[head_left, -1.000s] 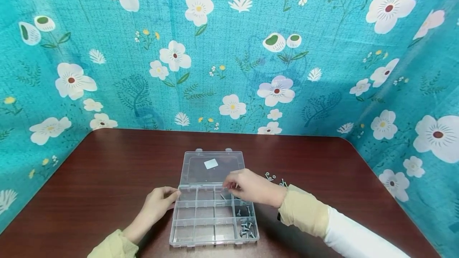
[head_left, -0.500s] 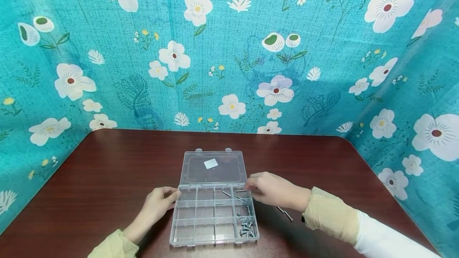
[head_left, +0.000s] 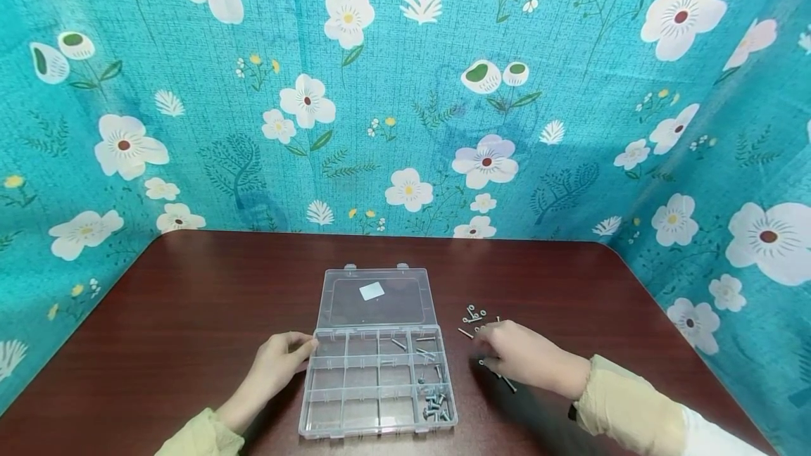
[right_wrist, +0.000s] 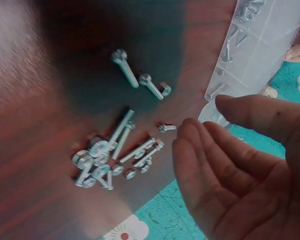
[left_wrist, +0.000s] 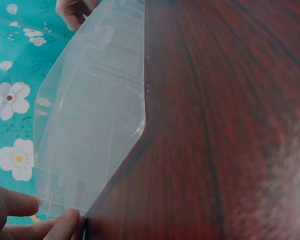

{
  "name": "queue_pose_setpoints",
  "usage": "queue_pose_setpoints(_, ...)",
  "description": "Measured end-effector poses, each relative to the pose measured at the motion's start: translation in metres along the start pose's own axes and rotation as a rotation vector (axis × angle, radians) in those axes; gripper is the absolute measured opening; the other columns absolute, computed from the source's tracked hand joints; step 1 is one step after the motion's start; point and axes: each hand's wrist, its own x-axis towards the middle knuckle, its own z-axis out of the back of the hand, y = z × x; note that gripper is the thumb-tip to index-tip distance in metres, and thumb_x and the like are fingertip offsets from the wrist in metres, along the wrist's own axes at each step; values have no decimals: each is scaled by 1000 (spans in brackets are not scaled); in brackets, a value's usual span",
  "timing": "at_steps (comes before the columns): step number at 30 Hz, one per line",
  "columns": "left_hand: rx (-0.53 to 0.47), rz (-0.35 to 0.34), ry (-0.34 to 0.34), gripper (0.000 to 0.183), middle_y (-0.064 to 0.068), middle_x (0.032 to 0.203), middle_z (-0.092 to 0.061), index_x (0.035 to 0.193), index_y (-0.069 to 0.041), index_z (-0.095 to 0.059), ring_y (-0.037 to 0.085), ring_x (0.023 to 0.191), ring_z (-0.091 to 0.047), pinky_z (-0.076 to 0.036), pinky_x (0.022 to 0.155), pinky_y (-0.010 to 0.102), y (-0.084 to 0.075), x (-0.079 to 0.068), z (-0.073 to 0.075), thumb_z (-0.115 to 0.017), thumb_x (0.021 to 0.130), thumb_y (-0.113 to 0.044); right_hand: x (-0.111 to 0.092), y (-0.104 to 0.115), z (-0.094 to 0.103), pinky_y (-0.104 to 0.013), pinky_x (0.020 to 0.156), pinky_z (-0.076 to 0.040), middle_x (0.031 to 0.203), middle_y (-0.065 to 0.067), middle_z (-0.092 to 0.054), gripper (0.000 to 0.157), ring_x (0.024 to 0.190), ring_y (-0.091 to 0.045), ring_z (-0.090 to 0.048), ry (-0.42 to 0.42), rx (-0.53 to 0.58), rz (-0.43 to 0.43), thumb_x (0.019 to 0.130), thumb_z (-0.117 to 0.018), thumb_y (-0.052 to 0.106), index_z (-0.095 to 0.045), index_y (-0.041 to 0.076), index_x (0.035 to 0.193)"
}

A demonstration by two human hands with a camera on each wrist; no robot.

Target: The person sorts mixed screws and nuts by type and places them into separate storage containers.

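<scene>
A clear plastic compartment box (head_left: 361, 376) lies on the table with its lid (head_left: 342, 308) laid back. My left hand (head_left: 284, 355) pinches the box's left wall near the hinge, thumb over the rim. Several short bolts (head_left: 436, 405) fill the front right compartment, and longer screws (head_left: 426, 354) lie in compartments behind it. Right of the box my right hand (head_left: 522, 352) hovers low over loose hardware, fingers relaxed and nothing held. In the right wrist view, a small screw (right_wrist: 166, 128) lies just off the fingertips, beside a cluster of bolts and nuts (right_wrist: 97, 155).
Two longer bolts (right_wrist: 124, 67) lie apart from the cluster, nearer me. Small nuts and screws (head_left: 473, 315) are scattered behind the right hand. The dark wooden table (head_left: 209, 301) ends at a blue floral curtain (head_left: 355, 160). A white label (head_left: 372, 291) is on the lid.
My right hand has moved right, from over the back compartments past the box's side to the loose hardware. Screws it covered in the back right compartments now show. The left hand stays put.
</scene>
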Motion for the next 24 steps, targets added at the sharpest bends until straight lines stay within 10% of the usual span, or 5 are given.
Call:
queue_pose_setpoints(10, -16, 20, 4, 26, 17, 93, -66, 101, 11, -62, 30, 88, -63, -58, 66, 27, 0, -1, -1, -56, 89, -11, -23, -11, -19, -18, 44, -38, 61, 10, -50, 14, 54, 0, -42, -24, 109, -140, 70, -67, -3, -60, 8, 76)
queue_pose_setpoints(24, 13, 9, 2, 26, 16, 93, -66, 102, 11, -61, 29, 87, -63, -58, 68, 29, 1, -1, -1, -56, 89, -12, -29, -20, -35, -16, 42, -36, 60, 6, -49, 24, 54, -1, -41, -106, 74, -121, 57, -63, -8, -54, 10, 71)
